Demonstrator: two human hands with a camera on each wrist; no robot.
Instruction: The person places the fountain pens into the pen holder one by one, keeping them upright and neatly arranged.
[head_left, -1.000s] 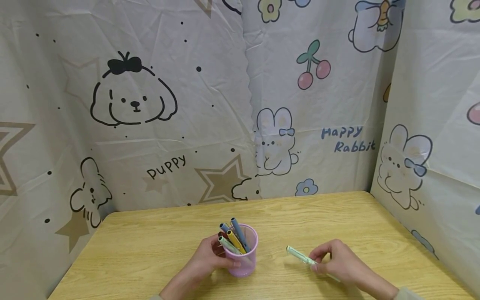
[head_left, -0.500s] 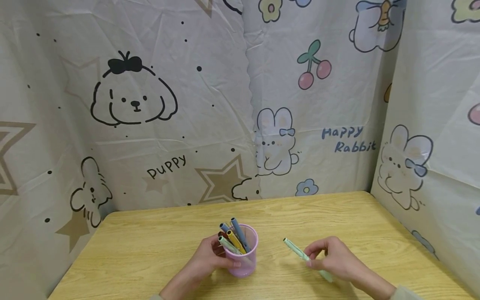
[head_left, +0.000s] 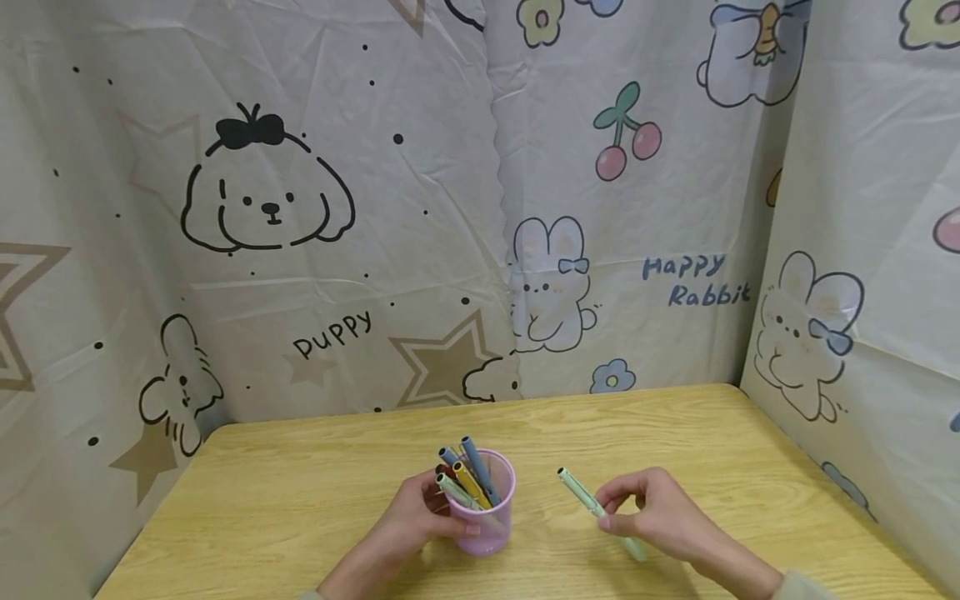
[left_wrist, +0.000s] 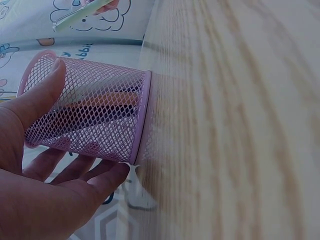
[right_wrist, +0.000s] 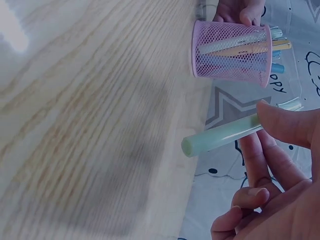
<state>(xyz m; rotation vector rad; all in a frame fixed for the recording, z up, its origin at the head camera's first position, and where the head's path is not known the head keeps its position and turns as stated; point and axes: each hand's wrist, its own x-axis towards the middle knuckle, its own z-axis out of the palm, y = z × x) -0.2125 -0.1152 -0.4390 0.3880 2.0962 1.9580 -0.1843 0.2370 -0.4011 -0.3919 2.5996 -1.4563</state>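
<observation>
A pink mesh pen cup [head_left: 483, 530] stands upright on the wooden table, holding several pens: blue ones [head_left: 480, 471], a yellow one [head_left: 471, 486], a pale green one [head_left: 459, 493] and a dark red one mostly hidden. My left hand [head_left: 412, 517] grips the cup from its left side, thumb [left_wrist: 47, 90] across the front mesh and fingers behind. To the right of the cup, my right hand [head_left: 656, 517] pinches a light green pen [right_wrist: 225, 136] between thumb and fingers. The pen tilts, its dark-tipped end up toward the cup and its rounded end low over the table.
The wooden table [head_left: 315, 467] reaches back to a hanging printed cloth [head_left: 420, 208] with puppy, rabbit and star drawings. Another cloth panel [head_left: 885, 317] borders the right edge.
My right hand has moved left and slightly up, bringing the light green pen nearer the cup and tilting it more steeply. The left hand and the cup have stayed in place.
</observation>
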